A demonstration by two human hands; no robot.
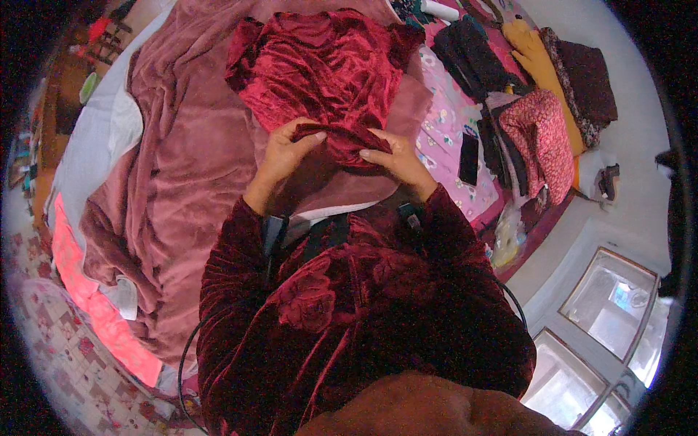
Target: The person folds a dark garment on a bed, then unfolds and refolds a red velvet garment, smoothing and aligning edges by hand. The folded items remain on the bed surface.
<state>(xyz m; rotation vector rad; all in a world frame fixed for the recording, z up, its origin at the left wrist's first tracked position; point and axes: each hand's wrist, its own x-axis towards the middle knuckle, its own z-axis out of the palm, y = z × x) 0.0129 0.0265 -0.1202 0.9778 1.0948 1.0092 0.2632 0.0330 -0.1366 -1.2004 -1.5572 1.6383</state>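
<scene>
A red velvet garment (327,65) lies spread and wrinkled over a dusty-pink plush blanket (191,158). Its near edge is bunched up between my two hands. My left hand (289,155) grips the bunched edge on the left, thumb on top. At the right end of the same edge, my right hand (398,158) pinches the cloth with its thumb over it. The fingers beneath the fabric are partly hidden. Below my hands, a pale edge of cloth (343,208) crosses in front of my dark red velvet clothing.
On the right, a black phone (468,159) lies on pink floral cloth (436,136). Beyond it are dark folded clothes (471,54), a red patterned cloth (540,136) and a mustard cloth (537,60) near the wall. A white roll (439,10) lies at the top. Cables run beside my sleeves.
</scene>
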